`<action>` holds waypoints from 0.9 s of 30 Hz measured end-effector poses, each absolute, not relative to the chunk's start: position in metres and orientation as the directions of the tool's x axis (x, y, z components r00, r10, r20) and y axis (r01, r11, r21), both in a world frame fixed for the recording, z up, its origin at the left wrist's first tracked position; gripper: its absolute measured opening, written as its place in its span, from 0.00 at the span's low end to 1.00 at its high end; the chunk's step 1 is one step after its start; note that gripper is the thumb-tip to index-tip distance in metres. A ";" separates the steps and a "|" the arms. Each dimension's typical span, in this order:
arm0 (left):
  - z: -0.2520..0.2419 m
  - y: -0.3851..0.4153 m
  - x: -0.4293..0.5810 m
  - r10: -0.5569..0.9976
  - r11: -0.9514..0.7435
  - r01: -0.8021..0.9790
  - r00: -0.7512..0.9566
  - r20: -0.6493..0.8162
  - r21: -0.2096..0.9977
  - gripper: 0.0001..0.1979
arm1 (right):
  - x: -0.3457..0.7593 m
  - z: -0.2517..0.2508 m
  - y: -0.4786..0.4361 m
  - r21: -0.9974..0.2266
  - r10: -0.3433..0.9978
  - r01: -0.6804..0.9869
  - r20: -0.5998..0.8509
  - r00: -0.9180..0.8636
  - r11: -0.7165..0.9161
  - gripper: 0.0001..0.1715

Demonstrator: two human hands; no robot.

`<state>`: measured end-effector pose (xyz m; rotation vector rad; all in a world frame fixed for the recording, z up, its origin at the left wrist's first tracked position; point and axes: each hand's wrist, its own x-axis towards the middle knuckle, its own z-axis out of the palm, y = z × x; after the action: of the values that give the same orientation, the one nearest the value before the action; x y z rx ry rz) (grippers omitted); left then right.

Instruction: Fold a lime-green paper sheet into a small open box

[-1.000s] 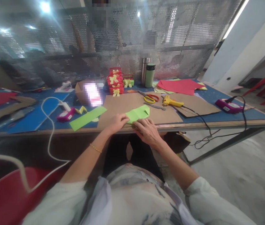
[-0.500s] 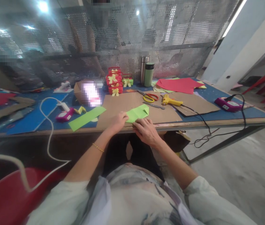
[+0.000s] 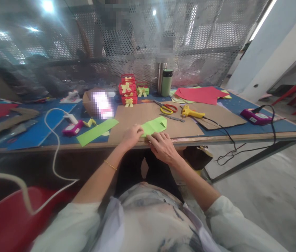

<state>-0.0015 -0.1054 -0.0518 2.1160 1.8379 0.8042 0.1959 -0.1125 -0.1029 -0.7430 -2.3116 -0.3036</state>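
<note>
Green paper point(image 3: 154, 125): likely light, springy, easily creased; best held by edges. Left hand point(image 3: 133, 135) pinches one end; right hand point(image 3: 163, 146) at near edge, grip unclear.

Can't see folded paper's point(image 3: 155, 126) nine-o'clock end under left hand point(image 3: 132, 136); can't read blurred screen point(image 3: 102, 104) at ten o'clock.

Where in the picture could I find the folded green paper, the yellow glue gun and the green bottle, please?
Folded green paper point(image 3: 153, 126): head view, on the middle of its upper face.
Yellow glue gun point(image 3: 193, 113): head view, on its yellow body.
Green bottle point(image 3: 166, 84): head view, on its side.
</note>
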 end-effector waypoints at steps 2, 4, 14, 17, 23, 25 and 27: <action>-0.052 -0.106 -0.001 0.963 -0.197 0.839 0.070 0.259 0.508 0.05 | 0.197 -0.103 -0.113 0.019 0.430 0.589 0.665 -0.611 0.808 0.20; -0.052 -0.107 -0.001 0.962 -0.202 0.836 0.071 0.265 0.510 0.05 | 0.197 -0.104 -0.113 0.009 0.431 0.585 0.667 -0.608 0.811 0.20; -0.053 -0.105 -0.001 0.956 -0.207 0.826 0.059 0.286 0.524 0.05 | 0.195 -0.106 -0.112 -0.014 0.424 0.581 0.699 -0.576 0.814 0.17; -0.053 -0.106 0.000 0.957 -0.191 0.831 0.040 0.286 0.523 0.05 | 0.194 -0.105 -0.113 -0.009 0.426 0.592 0.703 -0.570 0.806 0.17; -0.052 -0.104 0.002 0.966 -0.157 0.840 0.022 0.257 0.519 0.05 | 0.192 -0.104 -0.114 -0.013 0.444 0.608 0.695 -0.565 0.794 0.17; -0.051 -0.103 0.002 0.969 -0.151 0.843 0.023 0.246 0.516 0.05 | 0.191 -0.104 -0.115 -0.017 0.457 0.616 0.687 -0.565 0.787 0.16; -0.049 -0.102 0.003 0.971 -0.149 0.847 0.028 0.238 0.510 0.05 | 0.190 -0.102 -0.117 -0.015 0.467 0.630 0.685 -0.560 0.776 0.16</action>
<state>0.0030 -0.1020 -0.0493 2.0753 1.8838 0.7956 0.1901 -0.1166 -0.1019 -0.8122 -2.2682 -0.3025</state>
